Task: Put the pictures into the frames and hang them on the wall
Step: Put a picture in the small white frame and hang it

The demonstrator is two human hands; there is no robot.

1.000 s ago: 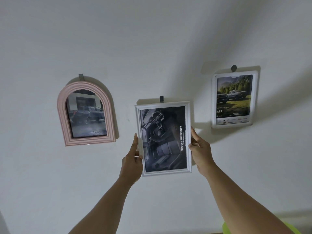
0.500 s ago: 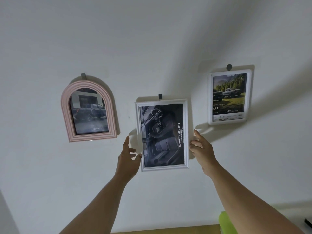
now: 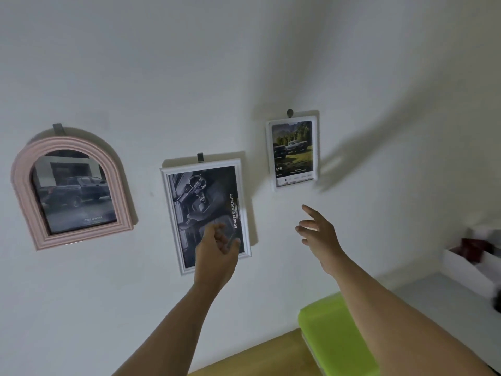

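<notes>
You are holding both hands up in front of the wall [image 3: 244, 63], and neither is gripping anything. Your left hand [image 3: 217, 256] is hovering in front of the lower right part of the white rectangular frame [image 3: 200, 202], its fingers loosely curled around nothing; I cannot tell whether it is touching the glass. Your right hand [image 3: 320, 237] is floating to the right of that frame, apart from it, with its fingers spread and relaxed.

The white rectangular frame is hanging on the wall from a grey hook [image 3: 200, 157] at its top edge, showing a dark car-interior picture and tilting slightly. To its left, the pink arched frame [image 3: 71, 191] is hanging with a picture of a dark pickup truck. Up and to its right, the small white frame [image 3: 294, 151] is hanging with a picture of trucks before trees. Below and to the right of the white rectangular frame, a lime-green container [image 3: 333, 329] is sitting, and farther right a white box [image 3: 471, 270] is resting on the worktop [image 3: 447, 302].
</notes>
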